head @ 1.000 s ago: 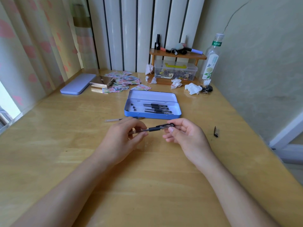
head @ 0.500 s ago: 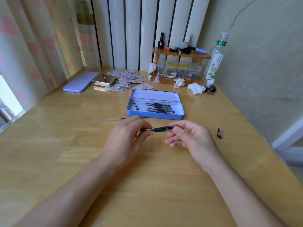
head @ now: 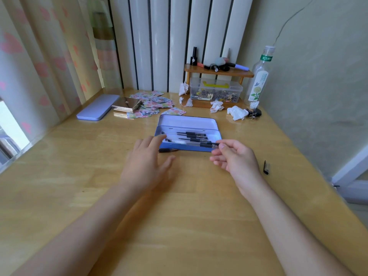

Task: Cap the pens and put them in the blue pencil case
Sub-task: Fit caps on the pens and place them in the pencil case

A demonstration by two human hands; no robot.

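Over desk (head: 179,216), right hand (head: 237,162) fingers (head: 222,146) pinch pen (head: 199,144).

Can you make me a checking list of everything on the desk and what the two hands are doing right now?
Surface: wooden desk, bare in front.
Job's things: blue pencil case open, several capped pens inside; right hand pinches a capped pen at the case's near edge; another pen lies on the desk by the case; loose black cap at the right.
Clutter: lilac lid, silver box, stickers, crumpled tissues, clear box, bottle, small shelf.
Hands: left hand open, flat, holding nothing.
Cables: thin line on the wall, possibly a cable or a crack.
Surroundings: curtain, radiator.
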